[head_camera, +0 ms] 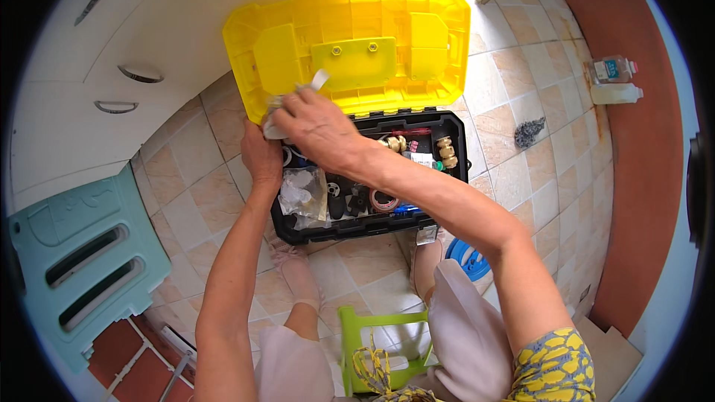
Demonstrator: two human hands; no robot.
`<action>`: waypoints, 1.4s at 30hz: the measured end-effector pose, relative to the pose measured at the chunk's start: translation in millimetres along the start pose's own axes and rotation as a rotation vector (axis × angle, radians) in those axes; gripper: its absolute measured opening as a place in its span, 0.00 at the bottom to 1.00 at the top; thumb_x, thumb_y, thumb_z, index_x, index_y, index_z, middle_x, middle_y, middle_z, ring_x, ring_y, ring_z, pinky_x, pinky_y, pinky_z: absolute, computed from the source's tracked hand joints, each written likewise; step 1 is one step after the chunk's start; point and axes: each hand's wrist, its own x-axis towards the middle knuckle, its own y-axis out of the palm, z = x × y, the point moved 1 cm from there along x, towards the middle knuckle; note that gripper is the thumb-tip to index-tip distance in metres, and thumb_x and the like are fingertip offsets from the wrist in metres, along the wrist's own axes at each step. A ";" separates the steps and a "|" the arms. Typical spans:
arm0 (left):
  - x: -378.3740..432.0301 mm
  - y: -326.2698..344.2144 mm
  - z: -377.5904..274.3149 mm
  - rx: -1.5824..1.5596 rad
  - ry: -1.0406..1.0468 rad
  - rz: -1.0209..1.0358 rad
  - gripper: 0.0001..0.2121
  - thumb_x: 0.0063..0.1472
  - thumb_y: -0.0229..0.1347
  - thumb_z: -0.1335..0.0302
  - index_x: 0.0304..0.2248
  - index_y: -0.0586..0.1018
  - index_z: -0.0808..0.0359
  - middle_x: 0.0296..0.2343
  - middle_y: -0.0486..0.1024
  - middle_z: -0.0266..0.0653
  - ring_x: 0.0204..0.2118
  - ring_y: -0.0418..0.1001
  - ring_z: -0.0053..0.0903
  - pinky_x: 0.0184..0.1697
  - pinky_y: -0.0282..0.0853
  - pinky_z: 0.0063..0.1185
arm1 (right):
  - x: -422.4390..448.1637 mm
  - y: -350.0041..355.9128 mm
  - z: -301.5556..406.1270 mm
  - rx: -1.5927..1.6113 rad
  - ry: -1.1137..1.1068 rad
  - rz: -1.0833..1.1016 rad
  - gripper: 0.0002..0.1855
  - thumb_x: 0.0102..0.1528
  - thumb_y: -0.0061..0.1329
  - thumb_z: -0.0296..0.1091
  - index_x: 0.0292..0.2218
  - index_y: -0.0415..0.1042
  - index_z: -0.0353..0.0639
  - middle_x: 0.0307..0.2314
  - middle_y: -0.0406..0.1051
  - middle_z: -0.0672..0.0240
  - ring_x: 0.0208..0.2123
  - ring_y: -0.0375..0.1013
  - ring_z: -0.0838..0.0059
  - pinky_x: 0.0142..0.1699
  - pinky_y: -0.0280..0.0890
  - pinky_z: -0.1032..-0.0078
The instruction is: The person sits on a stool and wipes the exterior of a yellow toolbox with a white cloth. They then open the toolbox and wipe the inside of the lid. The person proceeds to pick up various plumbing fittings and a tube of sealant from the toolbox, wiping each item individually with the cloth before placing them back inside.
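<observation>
An open toolbox stands before me, its yellow plastic lid (353,75) tipped back from the black base (459,137). My right hand (319,128) pinches a crumpled whitish cloth (320,80) against the lid's lower left corner. My left hand (261,152) grips that same corner from the side, its fingertips partly hidden. Inside the base lie brass hose fittings (447,152), a clear plastic bag (303,192), a roll of tape (384,201), a blue-handled tool (408,209) and small black parts (337,206). My right forearm covers some of the contents.
White cabinets (61,95) border the left, above a teal plastic panel (95,257). A green plastic stool (349,335) is beneath me, with a blue round plastic item (468,259) by my foot. Two bottles (616,94) and a dark scouring pad (529,132) lie right on the tiles.
</observation>
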 end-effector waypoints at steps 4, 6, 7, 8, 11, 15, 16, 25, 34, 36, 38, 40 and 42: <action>-0.4 -5.8 0.8 -0.128 0.000 -0.029 0.12 0.65 0.43 0.66 0.34 0.70 0.67 0.26 0.74 0.58 0.31 0.72 0.55 0.31 0.64 0.39 | 6.3 0.1 2.7 0.095 -0.032 -0.032 0.15 0.44 0.50 0.25 0.37 0.69 0.40 0.35 0.68 0.57 0.39 0.69 0.57 0.44 0.68 0.67; 0.0 -2.2 -1.3 -0.144 0.013 -0.054 0.13 0.67 0.41 0.66 0.34 0.69 0.68 0.25 0.72 0.60 0.29 0.69 0.58 0.30 0.61 0.40 | -10.5 -2.4 -13.8 0.081 0.020 0.016 0.18 0.43 0.53 0.25 0.39 0.68 0.40 0.37 0.67 0.58 0.39 0.70 0.56 0.42 0.69 0.66; -0.5 -4.4 -3.0 -0.159 0.008 -0.060 0.14 0.67 0.40 0.65 0.34 0.69 0.68 0.24 0.72 0.60 0.29 0.69 0.57 0.30 0.62 0.39 | -10.6 -15.3 -18.2 0.067 0.075 0.116 0.20 0.44 0.55 0.26 0.40 0.68 0.40 0.37 0.67 0.58 0.38 0.71 0.55 0.39 0.70 0.65; -0.5 -7.1 -4.4 -0.174 0.004 -0.065 0.14 0.68 0.39 0.65 0.34 0.69 0.68 0.24 0.72 0.60 0.29 0.68 0.57 0.30 0.62 0.39 | -5.8 -26.2 -23.3 0.093 0.157 0.197 0.16 0.45 0.53 0.27 0.39 0.69 0.40 0.35 0.67 0.57 0.38 0.71 0.56 0.39 0.70 0.64; -1.7 -11.2 -7.0 -0.189 -0.004 -0.053 0.16 0.69 0.38 0.64 0.34 0.69 0.68 0.24 0.72 0.59 0.29 0.68 0.56 0.31 0.62 0.38 | 29.2 -53.9 -29.7 0.147 0.225 -0.037 0.13 0.46 0.51 0.28 0.37 0.71 0.40 0.33 0.68 0.57 0.37 0.71 0.57 0.38 0.69 0.63; -2.0 -10.1 -9.1 -0.228 -0.006 -0.048 0.15 0.68 0.38 0.64 0.34 0.70 0.68 0.24 0.72 0.59 0.29 0.69 0.56 0.30 0.62 0.38 | 91.2 -47.8 -35.1 0.002 0.112 -0.506 0.18 0.44 0.55 0.26 0.39 0.69 0.43 0.36 0.67 0.62 0.39 0.69 0.55 0.42 0.68 0.65; -2.3 -7.6 -6.8 -0.201 0.012 -0.051 0.15 0.68 0.39 0.64 0.34 0.70 0.69 0.24 0.72 0.59 0.28 0.69 0.56 0.30 0.62 0.38 | 97.3 -37.3 -29.4 -0.022 0.106 -0.469 0.16 0.44 0.54 0.26 0.38 0.69 0.43 0.35 0.66 0.62 0.39 0.69 0.56 0.42 0.67 0.66; -3.2 -4.9 12.5 -0.056 0.053 0.078 0.11 0.65 0.42 0.68 0.37 0.69 0.69 0.24 0.74 0.58 0.30 0.73 0.54 0.29 0.64 0.39 | 37.4 17.1 19.4 0.069 -0.095 -0.108 0.10 0.45 0.49 0.27 0.33 0.69 0.44 0.35 0.66 0.64 0.36 0.68 0.61 0.39 0.67 0.68; -2.0 -6.3 -7.0 -0.131 -0.017 0.034 0.10 0.64 0.41 0.69 0.37 0.68 0.68 0.24 0.78 0.48 0.29 0.77 0.43 0.32 0.68 0.34 | 49.8 -43.4 -90.5 -0.312 0.097 -0.363 0.11 0.47 0.53 0.29 0.36 0.72 0.49 0.37 0.69 0.67 0.33 0.71 0.67 0.34 0.70 0.71; -2.0 -5.7 -5.7 -0.111 -0.033 0.050 0.10 0.64 0.41 0.69 0.37 0.67 0.68 0.24 0.78 0.47 0.28 0.77 0.41 0.32 0.68 0.33 | 20.4 -63.6 -123.4 -0.405 0.123 -0.347 0.12 0.47 0.56 0.30 0.35 0.72 0.47 0.37 0.70 0.68 0.32 0.72 0.68 0.35 0.70 0.71; -0.3 -4.6 -4.9 -0.078 -0.014 0.053 0.10 0.64 0.41 0.69 0.37 0.67 0.68 0.24 0.78 0.48 0.28 0.77 0.42 0.32 0.68 0.33 | -4.8 -84.7 -140.9 -0.448 0.194 -0.349 0.14 0.47 0.57 0.30 0.38 0.73 0.48 0.37 0.71 0.66 0.35 0.74 0.65 0.40 0.73 0.71; 0.1 -7.2 -0.3 -0.033 -0.005 0.044 0.10 0.64 0.41 0.69 0.37 0.67 0.68 0.24 0.78 0.48 0.28 0.76 0.43 0.31 0.68 0.34 | -23.9 -100.1 -145.1 -0.352 0.339 -0.391 0.14 0.47 0.57 0.29 0.38 0.73 0.48 0.36 0.70 0.66 0.34 0.74 0.66 0.37 0.72 0.71; 0.1 -3.6 1.3 -0.005 0.003 0.036 0.10 0.64 0.41 0.68 0.37 0.66 0.68 0.23 0.77 0.50 0.28 0.76 0.46 0.31 0.67 0.36 | -47.6 -114.6 -161.0 -0.358 0.490 -0.416 0.15 0.48 0.58 0.31 0.39 0.73 0.49 0.36 0.71 0.67 0.35 0.74 0.68 0.38 0.74 0.73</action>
